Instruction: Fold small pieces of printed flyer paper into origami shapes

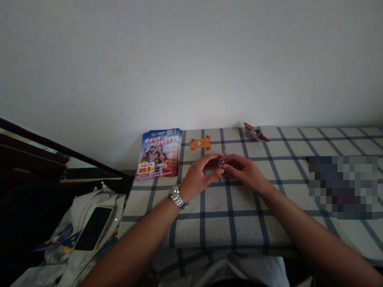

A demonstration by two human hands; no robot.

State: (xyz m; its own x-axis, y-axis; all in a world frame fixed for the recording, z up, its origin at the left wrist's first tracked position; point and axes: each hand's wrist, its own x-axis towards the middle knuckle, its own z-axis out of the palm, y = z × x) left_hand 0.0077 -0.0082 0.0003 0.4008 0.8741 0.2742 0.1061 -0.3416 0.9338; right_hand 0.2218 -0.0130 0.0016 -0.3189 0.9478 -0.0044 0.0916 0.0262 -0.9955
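Observation:
Both hands meet over the checked tablecloth (191, 223) and pinch a small folded piece of printed paper (222, 159). My left hand (198, 175), with a metal watch on its wrist, grips the paper's left side between thumb and fingers. From the right, my right hand (245, 172) closes its thumb and fingertips on the same paper. The paper is held nearly edge-on, so its folded shape is partly hidden. Just beyond my left hand lies a flat orange bear cutout (201, 143). Further back stands another folded printed paper (255, 132), pointed at its ends.
A stack of colourful flyers (158, 153) lies at the table's left end. Below, to the left, a phone (93, 228) rests on pale fabric or bags. A blurred-out dark item (341, 187) lies on the right. The white wall (209, 63) borders the table's back edge.

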